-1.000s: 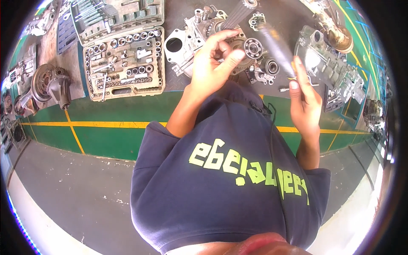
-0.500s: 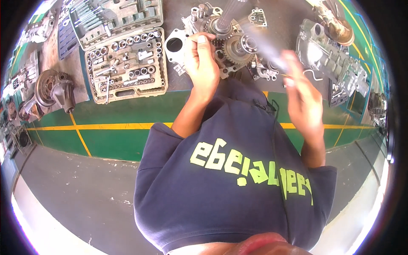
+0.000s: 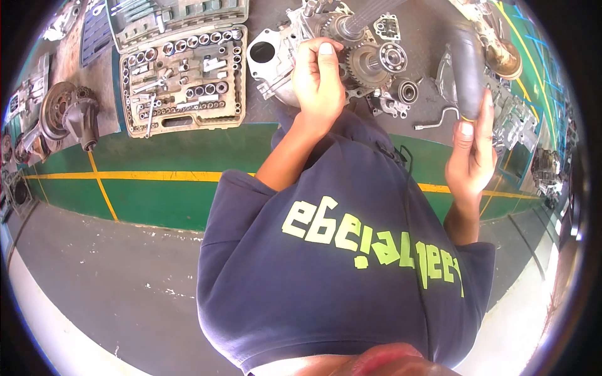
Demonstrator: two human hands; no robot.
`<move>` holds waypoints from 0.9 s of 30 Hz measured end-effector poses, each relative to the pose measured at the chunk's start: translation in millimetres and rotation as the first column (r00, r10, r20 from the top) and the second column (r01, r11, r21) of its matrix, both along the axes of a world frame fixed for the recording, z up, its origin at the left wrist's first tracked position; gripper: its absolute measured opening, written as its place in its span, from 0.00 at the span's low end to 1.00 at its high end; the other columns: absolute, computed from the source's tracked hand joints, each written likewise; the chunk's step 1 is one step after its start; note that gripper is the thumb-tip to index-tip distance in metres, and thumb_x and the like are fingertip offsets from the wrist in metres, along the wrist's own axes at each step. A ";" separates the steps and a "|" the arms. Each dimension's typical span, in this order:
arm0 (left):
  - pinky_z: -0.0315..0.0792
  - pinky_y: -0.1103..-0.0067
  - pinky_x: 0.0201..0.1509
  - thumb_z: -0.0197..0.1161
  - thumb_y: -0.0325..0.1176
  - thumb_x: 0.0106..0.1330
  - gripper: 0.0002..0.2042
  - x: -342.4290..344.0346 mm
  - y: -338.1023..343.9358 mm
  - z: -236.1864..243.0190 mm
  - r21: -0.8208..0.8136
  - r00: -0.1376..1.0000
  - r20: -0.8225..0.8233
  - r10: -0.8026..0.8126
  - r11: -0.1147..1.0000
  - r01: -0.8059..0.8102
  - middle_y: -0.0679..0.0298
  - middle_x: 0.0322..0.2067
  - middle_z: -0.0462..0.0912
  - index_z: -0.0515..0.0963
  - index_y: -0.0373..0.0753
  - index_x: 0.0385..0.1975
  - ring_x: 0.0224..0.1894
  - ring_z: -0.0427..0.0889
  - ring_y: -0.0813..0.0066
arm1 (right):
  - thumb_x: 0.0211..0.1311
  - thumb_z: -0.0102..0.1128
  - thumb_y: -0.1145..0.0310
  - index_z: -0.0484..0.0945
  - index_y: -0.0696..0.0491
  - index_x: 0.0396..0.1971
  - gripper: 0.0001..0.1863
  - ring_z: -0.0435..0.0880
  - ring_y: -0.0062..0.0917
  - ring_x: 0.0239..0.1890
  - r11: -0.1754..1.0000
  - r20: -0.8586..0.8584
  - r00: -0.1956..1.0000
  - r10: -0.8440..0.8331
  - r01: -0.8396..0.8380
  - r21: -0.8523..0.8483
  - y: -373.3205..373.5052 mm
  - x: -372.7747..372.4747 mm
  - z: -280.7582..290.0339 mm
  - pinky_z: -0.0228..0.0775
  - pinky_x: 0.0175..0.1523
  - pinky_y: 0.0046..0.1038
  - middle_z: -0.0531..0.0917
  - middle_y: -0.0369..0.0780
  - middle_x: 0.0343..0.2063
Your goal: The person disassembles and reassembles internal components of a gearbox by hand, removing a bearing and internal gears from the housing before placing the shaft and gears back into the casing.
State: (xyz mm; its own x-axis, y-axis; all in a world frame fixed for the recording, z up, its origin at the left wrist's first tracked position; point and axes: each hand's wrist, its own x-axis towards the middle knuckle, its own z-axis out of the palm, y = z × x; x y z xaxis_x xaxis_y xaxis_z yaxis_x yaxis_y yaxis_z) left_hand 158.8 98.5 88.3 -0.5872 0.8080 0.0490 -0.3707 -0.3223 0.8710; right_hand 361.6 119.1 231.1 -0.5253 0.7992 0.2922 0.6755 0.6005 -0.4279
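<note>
My left hand is closed, its fingers curled beside the gears of an opened gearbox; whatever they grip, if anything, is hidden. Just right of it sit a toothed gear and a ball bearing. A splined shaft rises from another gear behind them. My right hand grips a thick, dark, rounded tool by its lower end, holding it upright above the bench. Motion smears its far end, so its kind cannot be told. A second bearing lies in front of the gears.
An open socket set case lies to the left. Beyond my right hand stands a gearbox housing. A bent metal rod lies on the bench near the right hand. A round hub part sits at far left.
My right hand and the dark tool have moved right, away from the gears, and the tool now stands more upright. My left hand has shifted slightly right in the picture, as the whole view shifted.
</note>
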 end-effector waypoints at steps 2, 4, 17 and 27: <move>0.56 0.88 0.25 0.48 0.30 0.78 0.08 2.2 -0.4 -0.9 -0.005 1.000 -0.006 0.027 1.000 -0.027 0.72 0.24 0.69 0.73 0.35 0.38 0.23 0.60 0.91 | 0.71 0.54 0.77 0.73 0.61 0.62 0.20 0.88 0.31 0.43 0.996 0.129 0.992 0.008 0.004 -0.086 1.5 -6.6 -0.7 0.78 0.48 0.27 0.80 0.49 0.58; 0.56 0.88 0.26 0.49 0.29 0.78 0.07 1.2 -1.3 -7.2 -0.011 0.999 -0.018 0.047 0.999 -0.047 0.72 0.25 0.69 0.73 0.35 0.38 0.24 0.61 0.91 | 0.74 0.51 0.75 0.70 0.59 0.65 0.21 0.85 0.28 0.36 0.928 0.256 0.966 0.031 0.068 -0.366 1.6 -13.4 14.8 0.77 0.45 0.27 0.78 0.51 0.60; 0.66 0.86 0.31 0.53 0.26 0.75 0.04 6.5 2.3 -5.1 -0.005 0.981 -0.183 0.066 0.998 -0.068 0.70 0.29 0.76 0.75 0.34 0.40 0.27 0.68 0.89 | 0.75 0.50 0.73 0.67 0.57 0.68 0.23 0.82 0.32 0.56 0.919 0.299 0.951 -0.077 0.184 -0.349 -11.3 -7.9 2.2 0.69 0.57 0.26 0.78 0.49 0.60; 0.67 0.86 0.27 0.74 0.28 0.56 0.22 3.5 -1.4 12.8 -0.031 0.838 -0.543 -0.057 0.998 0.048 0.69 0.27 0.75 0.78 0.36 0.51 0.24 0.69 0.86 | 0.76 0.50 0.71 0.60 0.57 0.72 0.27 0.72 0.12 0.29 0.956 -0.265 0.949 -0.169 0.093 -0.280 -13.2 7.7 -31.7 0.69 0.37 0.17 0.81 0.35 0.34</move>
State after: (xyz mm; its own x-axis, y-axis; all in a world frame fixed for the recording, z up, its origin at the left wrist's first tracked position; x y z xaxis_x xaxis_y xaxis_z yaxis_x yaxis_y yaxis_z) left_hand 162.3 97.2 101.1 -0.4264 0.8402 0.3350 0.1477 -0.3007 0.9422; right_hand 369.3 105.9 199.4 -0.3370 0.9231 0.1852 0.5685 0.3563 -0.7415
